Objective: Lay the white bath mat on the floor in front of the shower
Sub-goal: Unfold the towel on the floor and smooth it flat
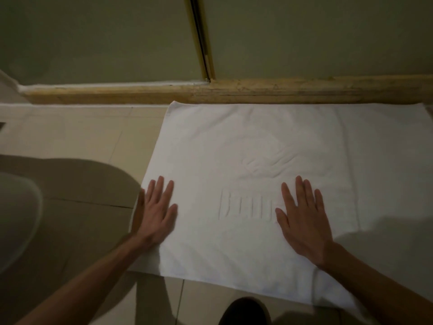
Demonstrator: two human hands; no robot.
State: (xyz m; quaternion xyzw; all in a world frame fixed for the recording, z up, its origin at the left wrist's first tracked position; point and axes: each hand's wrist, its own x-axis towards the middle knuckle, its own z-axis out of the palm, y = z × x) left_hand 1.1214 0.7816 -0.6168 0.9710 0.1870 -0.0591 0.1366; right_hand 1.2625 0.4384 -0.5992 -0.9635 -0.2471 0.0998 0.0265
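Bath mat [234,141] spread flat on floor [82,127], far edge against shower sill [210,91] | left hand [155,212], right hand [302,219]: flat, fingers straight, pressing mat | seems nearly done | left: smooth centre wrinkles [264,165]

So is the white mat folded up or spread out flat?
Spread out. The bath mat lies flat on the floor tiles along the shower sill, left hand and right hand flat on it.

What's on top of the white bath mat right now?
Both hands press flat on the white bath mat: left hand at its left edge, right hand right of the embossed lettering. The mat under the palms is covered.
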